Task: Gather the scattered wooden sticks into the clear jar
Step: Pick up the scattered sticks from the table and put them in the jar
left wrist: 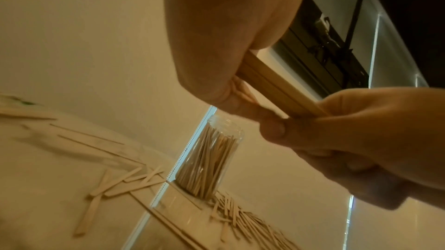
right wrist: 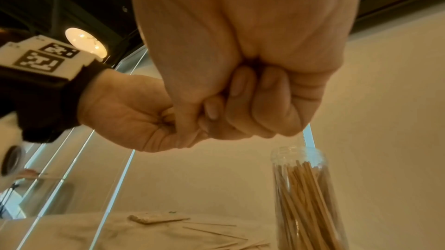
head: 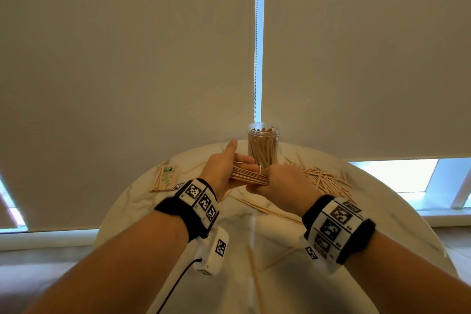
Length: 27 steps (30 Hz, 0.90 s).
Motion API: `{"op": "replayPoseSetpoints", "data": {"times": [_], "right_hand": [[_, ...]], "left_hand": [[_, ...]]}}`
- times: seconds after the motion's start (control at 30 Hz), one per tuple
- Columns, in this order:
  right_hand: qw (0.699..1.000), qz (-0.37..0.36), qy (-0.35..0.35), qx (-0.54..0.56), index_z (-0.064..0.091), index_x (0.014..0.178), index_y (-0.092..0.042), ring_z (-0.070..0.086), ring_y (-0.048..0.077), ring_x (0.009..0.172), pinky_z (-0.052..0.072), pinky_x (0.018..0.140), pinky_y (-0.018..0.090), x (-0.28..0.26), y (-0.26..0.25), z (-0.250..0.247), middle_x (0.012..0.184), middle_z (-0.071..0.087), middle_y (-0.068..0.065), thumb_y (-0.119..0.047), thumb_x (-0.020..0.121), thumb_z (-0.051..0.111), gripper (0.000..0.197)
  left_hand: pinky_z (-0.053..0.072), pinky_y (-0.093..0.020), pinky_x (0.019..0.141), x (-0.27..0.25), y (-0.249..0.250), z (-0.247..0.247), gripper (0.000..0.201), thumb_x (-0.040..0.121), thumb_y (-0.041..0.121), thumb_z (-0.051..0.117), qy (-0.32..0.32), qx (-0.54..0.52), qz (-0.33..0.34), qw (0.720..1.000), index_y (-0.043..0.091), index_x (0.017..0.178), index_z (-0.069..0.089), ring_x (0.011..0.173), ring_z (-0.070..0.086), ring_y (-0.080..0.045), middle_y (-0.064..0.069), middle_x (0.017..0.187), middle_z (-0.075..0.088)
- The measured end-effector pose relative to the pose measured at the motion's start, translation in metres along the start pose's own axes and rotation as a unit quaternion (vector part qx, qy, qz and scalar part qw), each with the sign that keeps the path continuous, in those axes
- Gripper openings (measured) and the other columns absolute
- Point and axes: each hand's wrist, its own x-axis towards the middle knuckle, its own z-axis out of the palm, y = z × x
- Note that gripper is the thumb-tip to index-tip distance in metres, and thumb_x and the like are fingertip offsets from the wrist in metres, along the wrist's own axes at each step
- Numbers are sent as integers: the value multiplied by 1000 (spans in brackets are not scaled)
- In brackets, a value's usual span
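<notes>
Above the round marbled surface [head: 280, 250], just in front of the clear jar [head: 263, 146], both hands hold one bundle of wooden sticks [head: 248, 176] horizontally between them. The right hand [head: 285, 181] is curled into a fist around one end of the bundle. The left hand [head: 224, 168] cradles the other end, fingers wrapped beneath and thumb raised. The jar stands upright with no lid and is already packed with sticks to near its rim. A loose pile of sticks [head: 326, 178] lies on the surface to the right of the jar, single sticks [head: 270, 209] lie nearer the person, and a wrapped packet of sticks [head: 165, 178] lies to the left.

Probable hazards from this position:

- The bundle must be turned upright before insertion. A loosened grip during rotation would likely let sticks fan out and drop.
- The jar is crowded. Uneven bundle ends may catch on standing sticks or on the rim and spill outside.
- The jar is tall and narrow. A sideways push from either hand could tip it and scatter its contents.
</notes>
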Motion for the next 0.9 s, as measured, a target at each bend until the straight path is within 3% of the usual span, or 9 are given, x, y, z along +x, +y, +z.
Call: {"op": "replayPoseSetpoints", "data": {"times": [0.07,0.13,0.2,0.3,0.4,0.53,0.67,0.73,0.9], "right_hand": [[999,-26,-4,40,66,102,-33,59,4,66,46,61,22,0,-1,-1,72,63,-10,-73,82,58,45],[996,-50,4,69,61,100,-35,59,4,65,49,62,25,-2,0,-2,71,62,-10,-82,80,46,54],[995,-67,27,66,61,101,-35,55,2,63,44,59,23,-4,0,-3,69,59,-11,-77,89,37,50],[994,-65,36,77,67,99,-45,55,1,62,42,61,21,-1,6,-7,67,59,-15,-69,94,39,37],[994,-43,-1,101,65,76,-33,50,4,53,40,56,23,6,14,-19,60,57,-8,-67,93,44,44],[996,-7,19,82,64,78,-27,47,8,51,40,53,20,28,23,-57,62,55,-6,-65,94,42,46],[997,49,58,-2,68,78,-23,54,13,63,37,58,26,77,38,-108,65,59,-5,-70,90,46,53],[994,51,53,-78,71,76,-22,56,14,64,37,58,29,104,40,-125,65,61,-3,-71,87,51,54],[959,22,-48,-280,75,73,-23,62,16,71,51,69,31,163,28,-135,66,65,-6,-69,81,63,49]], "left_hand": [[61,-35,75,0,-2,0,60,104,48,37,-4,6,6,1000,-1,99,72,84,75,-29,-16,89,77],[61,-33,72,3,-4,-4,60,105,46,37,0,26,6,1000,0,96,74,80,75,-26,-13,87,77],[61,-31,72,6,-5,-6,59,104,47,37,-3,32,-2,999,3,99,75,79,73,-22,-11,89,77],[59,-32,78,8,-9,-2,58,104,49,36,-21,40,-6,999,9,100,77,88,72,-18,-7,91,78],[54,-35,84,12,-3,2,60,103,55,34,-49,38,-9,998,12,103,76,97,71,-19,-6,96,77],[56,-37,85,39,7,3,46,104,47,38,4,12,12,1000,11,111,67,98,68,-19,-7,104,74],[58,-37,85,78,12,5,32,97,25,61,32,127,35,991,7,123,59,93,64,-19,-8,107,68],[57,-39,88,98,16,12,50,89,27,72,17,214,54,975,11,131,52,100,62,-21,-9,117,62],[42,-46,109,145,23,34,130,59,53,90,-16,332,113,936,17,155,11,133,46,-32,-13,150,42]]}}
